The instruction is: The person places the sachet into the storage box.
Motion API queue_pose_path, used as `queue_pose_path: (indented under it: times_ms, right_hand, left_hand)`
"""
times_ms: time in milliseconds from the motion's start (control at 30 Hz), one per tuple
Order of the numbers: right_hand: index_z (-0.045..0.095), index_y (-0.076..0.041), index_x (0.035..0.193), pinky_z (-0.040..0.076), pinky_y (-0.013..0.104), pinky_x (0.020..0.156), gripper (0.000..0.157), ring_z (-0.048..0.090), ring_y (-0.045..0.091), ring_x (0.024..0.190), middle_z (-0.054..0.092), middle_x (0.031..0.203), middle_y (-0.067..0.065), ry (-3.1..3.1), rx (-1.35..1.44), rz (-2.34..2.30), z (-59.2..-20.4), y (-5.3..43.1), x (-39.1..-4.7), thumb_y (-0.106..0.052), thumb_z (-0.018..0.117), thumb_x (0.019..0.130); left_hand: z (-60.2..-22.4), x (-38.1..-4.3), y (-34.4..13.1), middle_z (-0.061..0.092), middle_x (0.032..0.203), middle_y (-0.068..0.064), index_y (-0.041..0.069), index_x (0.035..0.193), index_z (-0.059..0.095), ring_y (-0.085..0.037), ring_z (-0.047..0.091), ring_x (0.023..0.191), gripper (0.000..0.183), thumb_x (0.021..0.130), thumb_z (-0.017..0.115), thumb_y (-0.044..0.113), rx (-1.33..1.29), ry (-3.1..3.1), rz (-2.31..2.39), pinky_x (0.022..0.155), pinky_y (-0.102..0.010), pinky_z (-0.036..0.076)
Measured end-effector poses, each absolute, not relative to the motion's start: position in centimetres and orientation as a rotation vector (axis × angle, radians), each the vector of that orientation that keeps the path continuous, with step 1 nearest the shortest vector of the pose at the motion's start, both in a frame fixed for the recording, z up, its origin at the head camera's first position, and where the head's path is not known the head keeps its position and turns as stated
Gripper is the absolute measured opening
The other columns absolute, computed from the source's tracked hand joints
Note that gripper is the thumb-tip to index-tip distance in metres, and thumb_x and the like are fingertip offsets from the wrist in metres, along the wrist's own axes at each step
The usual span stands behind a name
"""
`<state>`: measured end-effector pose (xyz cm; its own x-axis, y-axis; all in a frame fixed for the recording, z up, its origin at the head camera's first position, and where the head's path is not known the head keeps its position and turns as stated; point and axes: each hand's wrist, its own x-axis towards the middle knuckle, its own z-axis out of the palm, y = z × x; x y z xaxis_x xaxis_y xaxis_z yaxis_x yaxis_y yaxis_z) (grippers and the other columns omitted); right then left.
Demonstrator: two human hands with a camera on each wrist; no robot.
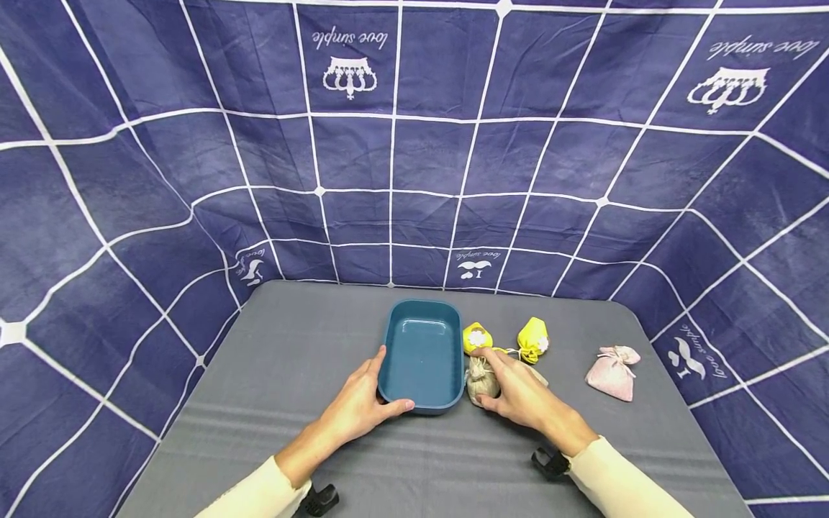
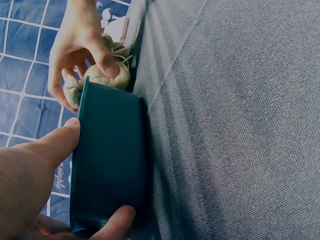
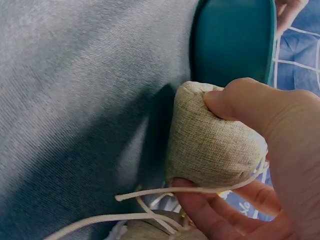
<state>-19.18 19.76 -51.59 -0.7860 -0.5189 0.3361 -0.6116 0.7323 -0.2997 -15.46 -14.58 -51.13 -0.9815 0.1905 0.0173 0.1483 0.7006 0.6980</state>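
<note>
An empty teal plastic box [image 1: 422,363] sits on the table. My left hand [image 1: 358,403] grips its near left corner, the thumb along the near rim and the fingers at the left wall, also seen in the left wrist view. Just right of the box, my right hand [image 1: 518,388] pinches a beige linen drawstring pouch [image 3: 215,140] between thumb and fingers. A second beige pouch [image 3: 155,230] lies under that hand, mostly hidden. Two yellow pouches with white flowers, one yellow pouch [image 1: 476,337] by the box and another yellow pouch [image 1: 533,338] farther right, lie beyond the right hand.
A pink drawstring pouch [image 1: 614,373] lies toward the right side of the grey table [image 1: 304,331]. Blue cloth [image 1: 427,151] with white grid lines hangs behind and at both sides of the table.
</note>
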Motion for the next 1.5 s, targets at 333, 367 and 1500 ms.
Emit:
queue_pose_path:
  times_ms: [333,367,1500]
  right_hand:
    - [0.064,-0.007,0.148,0.071,0.047,0.093,0.080,0.081,0.024,0.106,0.080,0.127,0.015,-2.664,0.847,0.695,-49.6,19.7,-19.7,-0.007,0.103,0.078]
    - [0.063,-0.007,0.148,0.071,0.048,0.094,0.081,0.081,0.025,0.108,0.080,0.128,0.015,-2.653,0.846,0.695,-49.3,19.7,-19.8,-0.006,0.103,0.078]
    - [0.059,-0.007,0.153,0.067,0.049,0.097,0.077,0.080,0.030,0.109,0.081,0.131,0.015,-2.675,0.890,0.843,-43.3,13.0,-26.6,-0.013,0.098,0.088]
  left_hand:
    - [-51.0,-15.4,-14.7,0.056,0.172,-0.033,-0.005,0.179,0.036,-0.051,0.058,0.160,0.126,0.088,0.103,0.051,0.272,2.841,1.142,0.129,-0.067,0.052]
    - [-51.0,-15.4,-14.6,0.055,0.172,-0.033,-0.005,0.179,0.036,-0.051,0.058,0.160,0.126,0.088,0.103,0.050,0.273,2.841,1.142,0.129,-0.067,0.052]
    - [-50.9,-15.6,-14.7,0.057,0.169,-0.037,-0.009,0.178,0.035,-0.053,0.061,0.156,0.125,0.090,0.103,0.049,0.313,2.848,1.124,0.128,-0.065,0.054]
